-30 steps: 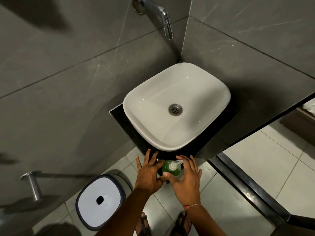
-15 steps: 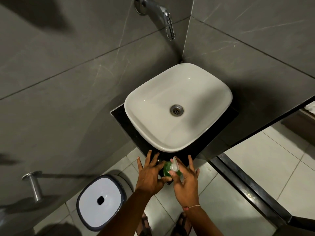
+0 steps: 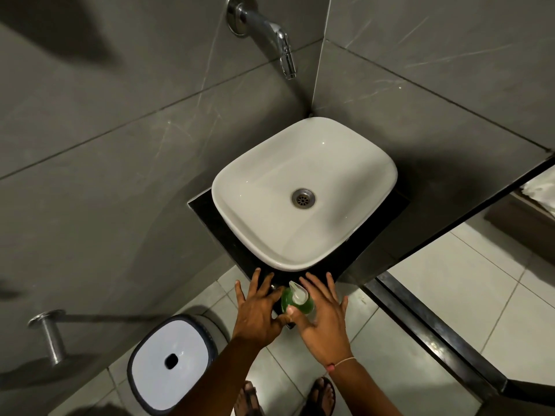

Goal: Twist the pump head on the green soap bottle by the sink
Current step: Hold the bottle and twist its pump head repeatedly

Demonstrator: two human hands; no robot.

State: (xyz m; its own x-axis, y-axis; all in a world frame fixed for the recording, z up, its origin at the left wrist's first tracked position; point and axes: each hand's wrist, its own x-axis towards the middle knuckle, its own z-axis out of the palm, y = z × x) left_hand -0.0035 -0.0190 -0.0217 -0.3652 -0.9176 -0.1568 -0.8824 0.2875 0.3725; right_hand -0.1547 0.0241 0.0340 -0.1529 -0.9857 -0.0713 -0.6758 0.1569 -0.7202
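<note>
The green soap bottle (image 3: pixel 289 299) stands on the front corner of the black counter (image 3: pixel 207 219), just below the white sink (image 3: pixel 303 190). Its clear pump head (image 3: pixel 298 293) points its nozzle up and to the left, toward the sink. My left hand (image 3: pixel 257 309) presses against the bottle's left side, thumb at its base and fingers spread over the counter edge. My right hand (image 3: pixel 326 318) wraps the right side, with thumb and forefinger on either side of the pump head. The bottle's lower body is hidden between my hands.
A chrome tap (image 3: pixel 270 34) juts from the grey tiled wall above the sink. A white-lidded bin (image 3: pixel 172 361) stands on the floor at lower left, beside a metal wall peg (image 3: pixel 49 334). A dark threshold (image 3: pixel 435 328) runs along the right. My sandalled feet (image 3: pixel 322 396) are below.
The pump nozzle has turned anticlockwise, from pointing right to pointing up-left. My right hand swung round with it; my left hand stayed against the bottle.
</note>
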